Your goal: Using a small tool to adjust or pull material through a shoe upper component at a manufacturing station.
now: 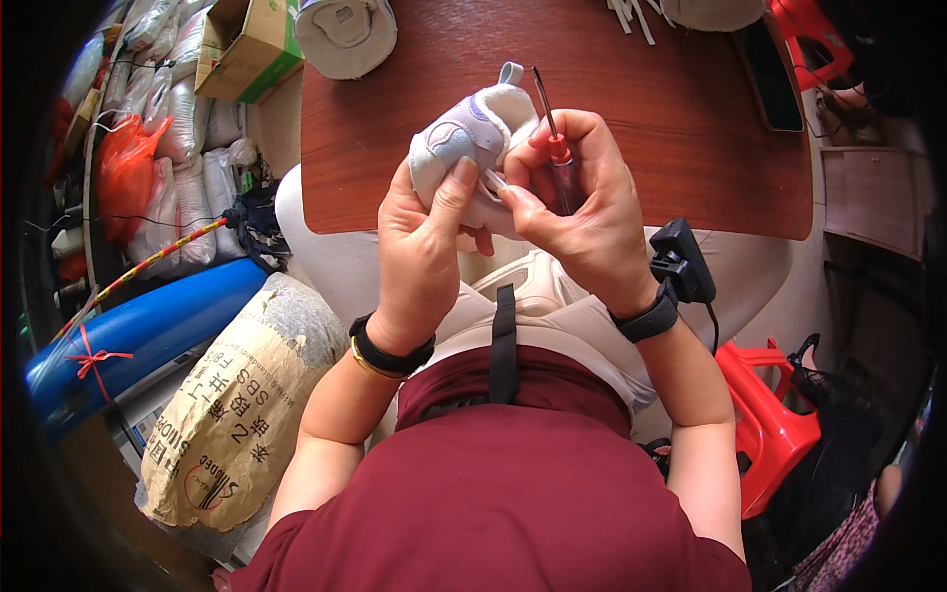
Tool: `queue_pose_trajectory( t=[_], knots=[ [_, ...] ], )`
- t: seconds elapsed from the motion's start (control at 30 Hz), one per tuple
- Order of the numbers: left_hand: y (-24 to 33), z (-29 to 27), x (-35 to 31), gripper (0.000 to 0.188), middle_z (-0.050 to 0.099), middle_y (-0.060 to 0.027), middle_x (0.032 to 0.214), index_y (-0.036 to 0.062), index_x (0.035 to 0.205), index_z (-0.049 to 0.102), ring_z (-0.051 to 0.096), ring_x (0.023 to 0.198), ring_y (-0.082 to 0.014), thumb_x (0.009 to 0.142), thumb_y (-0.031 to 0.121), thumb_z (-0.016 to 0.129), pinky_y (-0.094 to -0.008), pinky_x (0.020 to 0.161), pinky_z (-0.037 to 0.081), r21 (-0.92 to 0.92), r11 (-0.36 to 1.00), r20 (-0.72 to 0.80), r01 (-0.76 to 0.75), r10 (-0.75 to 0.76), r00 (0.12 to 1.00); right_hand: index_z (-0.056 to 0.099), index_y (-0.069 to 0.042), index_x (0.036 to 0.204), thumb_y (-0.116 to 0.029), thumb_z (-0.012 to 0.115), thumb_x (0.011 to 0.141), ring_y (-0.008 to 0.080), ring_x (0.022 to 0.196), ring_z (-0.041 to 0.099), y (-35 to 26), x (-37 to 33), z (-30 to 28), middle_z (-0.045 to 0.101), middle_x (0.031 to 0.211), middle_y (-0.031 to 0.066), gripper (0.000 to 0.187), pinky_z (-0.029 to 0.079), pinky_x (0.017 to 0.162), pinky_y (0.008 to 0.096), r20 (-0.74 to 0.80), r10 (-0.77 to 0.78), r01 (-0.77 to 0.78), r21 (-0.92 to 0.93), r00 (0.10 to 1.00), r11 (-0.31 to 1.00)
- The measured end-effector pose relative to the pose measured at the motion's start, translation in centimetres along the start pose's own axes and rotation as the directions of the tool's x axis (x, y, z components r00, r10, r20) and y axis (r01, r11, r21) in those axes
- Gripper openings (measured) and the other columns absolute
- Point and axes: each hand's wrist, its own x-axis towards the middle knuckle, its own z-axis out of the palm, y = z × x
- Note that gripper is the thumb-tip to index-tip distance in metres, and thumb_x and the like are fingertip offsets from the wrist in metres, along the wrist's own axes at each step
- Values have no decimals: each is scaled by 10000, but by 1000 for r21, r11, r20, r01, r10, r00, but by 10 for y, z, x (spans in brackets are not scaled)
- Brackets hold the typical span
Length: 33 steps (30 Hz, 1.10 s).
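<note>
My left hand [430, 232] is closed around a small child's shoe [462, 133] in pale blue, lavender and white, with a pull loop at its heel. The thumb presses on the shoe's side. Close by on the right, my right hand [582, 197] grips a tool with a red and clear handle [560, 163]. Its thin dark metal shaft points up and away from me; whether the tip is hooked or pointed is too small to tell. Between my right thumb and fingertips, a narrow white strip [495, 181] runs to the shoe's opening.
A reddish-brown table [691, 128] lies under the hands. On it are a pale rounded item [347, 37], several white strips [631, 15] and a dark flat device [767, 74]. Red plastic stool [764, 419] at right; paper sack [242, 414], blue roll [163, 331] and carton [249, 54] at left.
</note>
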Motion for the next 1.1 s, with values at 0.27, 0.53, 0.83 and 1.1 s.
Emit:
queue_pose_trajectory(
  t=[0.27, 0.53, 0.83, 1.1],
  knots=[
    [30, -6, 16, 321, 682, -40, 881, -5, 1181, 590, 584, 616, -41, 974, 234, 648, -183, 456, 433, 110, 989, 35, 102, -107, 994, 592, 3, 1062, -86, 761, 866, 52, 769, 617, -24, 15, -19, 683, 934, 43, 273, 526, 680, 217, 12, -184, 182, -213, 983, 960],
    [52, -14, 36, 281, 682, -48, 1015, -6, 1163, 604, 660, 883, -84, 957, 180, 647, -246, 779, 540, 207, 934, 360, 292, -351, 865, 627, -18, 985, -80, 792, 809, 97, 714, 606, -54, 10, -42, 647, 843, 53, 249, 504, 621, 247, 293, 73, 102, -540, 953, 836],
    [50, -18, 47, 253, 681, -30, 1002, 16, 1112, 633, 632, 895, -75, 950, 205, 674, -238, 785, 514, 291, 920, 421, 261, -368, 829, 636, -59, 1080, -74, 751, 811, 258, 742, 681, -53, -5, -25, 671, 899, 102, 292, 557, 646, 356, 389, -60, 343, -717, 919, 606],
    [51, -17, 45, 284, 665, -26, 1025, 24, 1147, 607, 632, 909, -82, 956, 226, 670, -251, 793, 522, 184, 948, 424, 262, -316, 849, 636, -66, 1062, -45, 739, 816, 248, 718, 685, -31, -9, -18, 674, 884, 101, 267, 548, 596, 339, 325, -157, 338, -632, 933, 697]
  ],
)
